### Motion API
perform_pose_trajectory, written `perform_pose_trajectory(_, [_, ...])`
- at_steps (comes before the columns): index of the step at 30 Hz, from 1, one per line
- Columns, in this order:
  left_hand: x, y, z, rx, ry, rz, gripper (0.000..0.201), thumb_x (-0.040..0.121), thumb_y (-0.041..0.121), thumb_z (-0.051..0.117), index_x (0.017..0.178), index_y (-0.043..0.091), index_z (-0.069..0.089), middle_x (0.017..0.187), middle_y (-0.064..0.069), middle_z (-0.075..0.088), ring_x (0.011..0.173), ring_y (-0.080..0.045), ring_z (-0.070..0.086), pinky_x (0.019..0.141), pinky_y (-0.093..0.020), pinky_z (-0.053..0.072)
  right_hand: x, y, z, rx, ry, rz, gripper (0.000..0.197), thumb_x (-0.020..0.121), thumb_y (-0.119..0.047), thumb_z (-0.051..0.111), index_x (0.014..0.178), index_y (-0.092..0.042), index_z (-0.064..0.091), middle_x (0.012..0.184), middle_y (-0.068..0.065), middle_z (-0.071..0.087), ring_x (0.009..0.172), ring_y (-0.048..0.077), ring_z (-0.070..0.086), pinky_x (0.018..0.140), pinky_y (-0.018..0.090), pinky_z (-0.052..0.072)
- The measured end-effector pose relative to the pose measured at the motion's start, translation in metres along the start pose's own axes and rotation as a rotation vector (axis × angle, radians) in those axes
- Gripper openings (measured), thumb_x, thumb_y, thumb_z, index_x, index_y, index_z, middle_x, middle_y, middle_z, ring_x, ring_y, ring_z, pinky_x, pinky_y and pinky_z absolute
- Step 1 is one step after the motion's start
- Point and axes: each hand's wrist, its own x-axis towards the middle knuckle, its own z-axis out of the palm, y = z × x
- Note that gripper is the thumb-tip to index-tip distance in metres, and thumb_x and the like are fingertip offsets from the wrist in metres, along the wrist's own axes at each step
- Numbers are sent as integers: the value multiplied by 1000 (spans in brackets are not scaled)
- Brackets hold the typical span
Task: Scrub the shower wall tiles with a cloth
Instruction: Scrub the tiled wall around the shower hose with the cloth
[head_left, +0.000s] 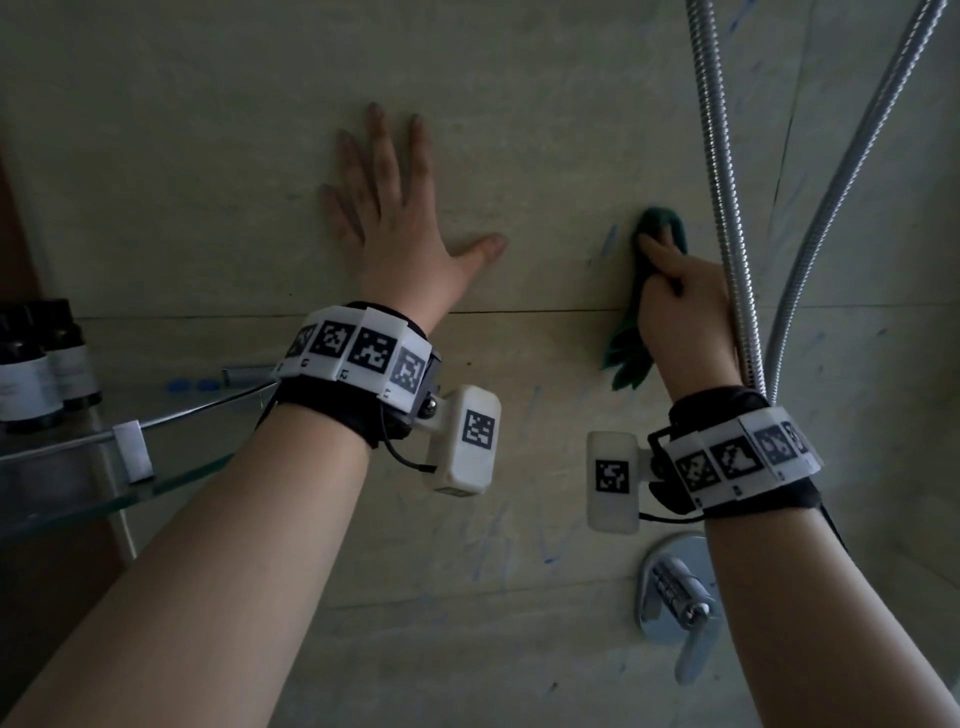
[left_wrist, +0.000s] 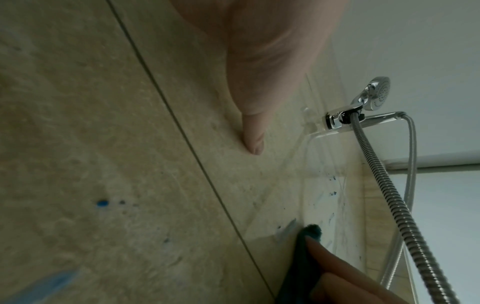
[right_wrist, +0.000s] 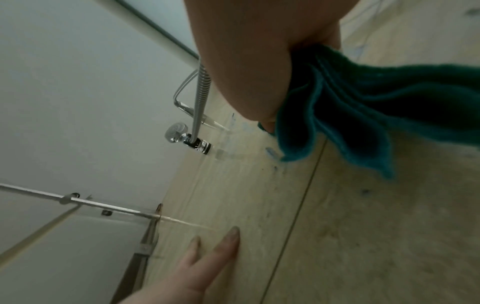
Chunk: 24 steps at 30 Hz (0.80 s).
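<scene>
The beige tiled shower wall (head_left: 519, 156) carries blue smears, one (head_left: 608, 241) just left of the cloth. My right hand (head_left: 675, 280) grips a bunched dark green cloth (head_left: 662, 226) and presses its top against the wall beside the shower hose; loose folds of the cloth (right_wrist: 363, 115) hang below the fist. My left hand (head_left: 387, 208) lies flat on the tile with fingers spread, left of the cloth and apart from it. Its thumb (left_wrist: 253, 131) touches the wall. In the left wrist view the cloth (left_wrist: 310, 232) shows under my right fingertips.
Two metal shower hoses (head_left: 727, 208) hang right beside my right hand. A chrome mixer handle (head_left: 675, 597) sits below my right wrist. A glass shelf (head_left: 78, 467) with dark bottles (head_left: 41, 358) is at the left. The shower head (left_wrist: 376, 94) sits in its holder higher up.
</scene>
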Motion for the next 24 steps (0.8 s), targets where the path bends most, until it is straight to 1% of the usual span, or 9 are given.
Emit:
perform_pose_trajectory(2, [3, 3, -2, -6, -13, -8, 113, 78, 66, 60, 153, 19, -10, 159, -10, -20, 145, -35, -19, 113, -55, -10, -2, -8, 1, -30, -59, -56, 48, 93, 3, 35, 137, -11, 51, 148, 1, 40, 137, 15, 37, 113, 24, 29])
perform_pose_trajectory(4, [3, 6, -2, -4, -26, -8, 113, 79, 65, 61, 153, 18, -11, 158, -11, -21, 144, -36, -20, 113, -56, -11, -10, -8, 3, -138, -86, -140, 48, 92, 2, 39, 134, -14, 55, 141, 6, 49, 125, 29, 50, 108, 33, 38])
perform_pose_trajectory(6, [4, 7, -2, 2, -32, -1, 113, 80, 64, 60, 152, 16, -12, 158, -12, -22, 144, -38, -20, 112, -56, -11, -21, -5, 5, -252, -155, -188, 46, 91, -2, 44, 129, -23, 60, 114, 12, 62, 99, 30, 56, 90, 20, 38])
perform_pose_trajectory(8, [4, 7, -1, 2, -33, 3, 113, 80, 64, 59, 152, 16, -12, 158, -13, -22, 143, -38, -20, 112, -56, -11, -29, -3, 6, -325, -256, -188, 43, 91, -5, 48, 126, -26, 61, 90, 7, 53, 84, 23, 50, 75, 15, 29])
perform_pose_trajectory(11, [3, 6, 0, 0, -33, 11, 113, 80, 65, 58, 152, 16, -13, 158, -12, -22, 143, -38, -20, 112, -57, -11, -28, -8, -3, -363, -250, -219, 42, 92, -3, 48, 128, -21, 60, 96, 3, 50, 88, 16, 42, 72, 13, 25])
perform_pose_trajectory(16, [2, 5, 1, 11, -28, 20, 112, 80, 67, 57, 152, 17, -12, 158, -11, -21, 144, -38, -20, 112, -58, -10, 11, -12, -10, -178, -85, -201, 47, 91, 2, 40, 132, -15, 57, 142, -1, 47, 101, -7, 50, 86, -2, 30])
perform_pose_trajectory(19, [2, 6, 1, 28, -26, 19, 111, 80, 67, 55, 152, 16, -12, 158, -11, -21, 144, -38, -19, 113, -58, -9, 12, -13, 6, -213, -74, -217, 48, 89, -9, 43, 132, -26, 58, 135, 1, 56, 114, 9, 53, 88, 7, 33])
perform_pose_trajectory(22, [0, 7, -1, 33, -27, 18, 111, 80, 68, 55, 153, 17, -11, 159, -10, -20, 145, -37, -17, 114, -57, -7, -12, -10, 27, -293, -184, -299, 44, 86, -25, 44, 126, -35, 61, 100, 9, 60, 80, 18, 47, 70, 20, 31])
perform_pose_trajectory(24, [0, 8, -4, 34, -31, 9, 113, 78, 68, 57, 153, 18, -10, 159, -10, -20, 145, -35, -16, 115, -57, -5, -21, -6, 32, -332, -288, -410, 51, 81, -32, 34, 124, -33, 63, 114, 4, 67, 77, 14, 40, 68, 22, 31])
